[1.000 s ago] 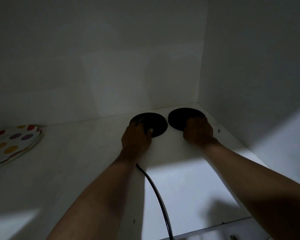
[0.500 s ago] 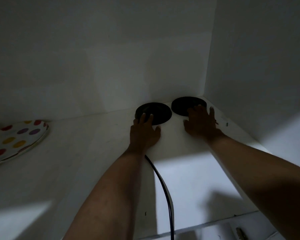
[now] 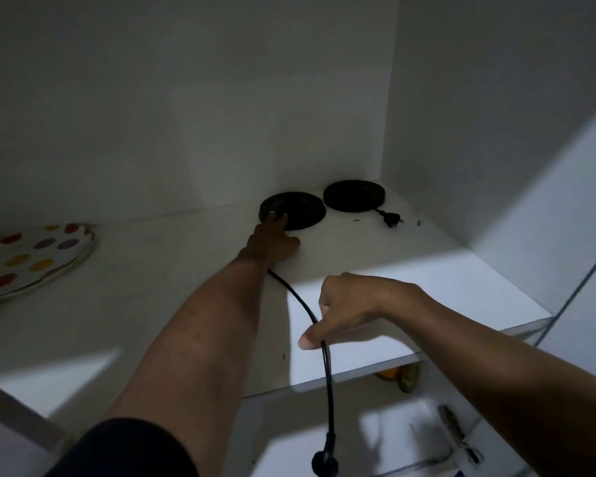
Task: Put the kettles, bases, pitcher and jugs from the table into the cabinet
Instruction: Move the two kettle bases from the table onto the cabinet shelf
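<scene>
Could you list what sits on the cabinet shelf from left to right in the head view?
Polka-dot plate → left hand → left kettle base → right kettle base → small plug.

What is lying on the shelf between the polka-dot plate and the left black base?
In the head view, nothing: only bare white shelf lies between the polka-dot plate and the left base, where the left hand rests.
</scene>
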{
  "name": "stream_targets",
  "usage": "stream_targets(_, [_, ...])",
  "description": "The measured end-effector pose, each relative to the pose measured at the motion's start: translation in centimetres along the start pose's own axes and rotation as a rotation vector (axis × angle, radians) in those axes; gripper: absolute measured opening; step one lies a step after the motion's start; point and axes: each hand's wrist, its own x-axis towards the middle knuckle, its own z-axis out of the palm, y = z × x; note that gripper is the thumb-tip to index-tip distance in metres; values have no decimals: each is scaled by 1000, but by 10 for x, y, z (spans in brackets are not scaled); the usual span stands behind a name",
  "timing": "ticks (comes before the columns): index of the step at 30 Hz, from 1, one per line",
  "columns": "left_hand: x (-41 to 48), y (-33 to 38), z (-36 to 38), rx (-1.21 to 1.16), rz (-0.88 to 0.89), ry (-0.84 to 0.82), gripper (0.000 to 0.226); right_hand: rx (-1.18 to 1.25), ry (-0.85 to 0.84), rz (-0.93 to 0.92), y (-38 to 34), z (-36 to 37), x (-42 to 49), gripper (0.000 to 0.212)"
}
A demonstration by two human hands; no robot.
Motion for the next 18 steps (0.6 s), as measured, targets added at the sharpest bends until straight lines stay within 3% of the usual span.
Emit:
stream_targets(3, [-7, -2, -1, -6, 10, -5, 76, 47, 16, -40, 2, 1, 1, 40])
stream_targets(6, [-12, -11, -5, -16, 30, 16, 72, 256, 9, 17, 15, -11, -1, 31])
stream_targets(9, [-18, -21, -5, -68, 52, 35, 69, 365, 183, 131, 28, -30, 3, 27])
stream_targets(15, [-19, -20, -8, -54, 57, 43, 57, 13, 612, 348, 24, -75, 29, 40])
stream_targets(18, [-13, -19, -6, 5, 58, 27, 58, -83, 806, 310, 12, -84, 35, 30])
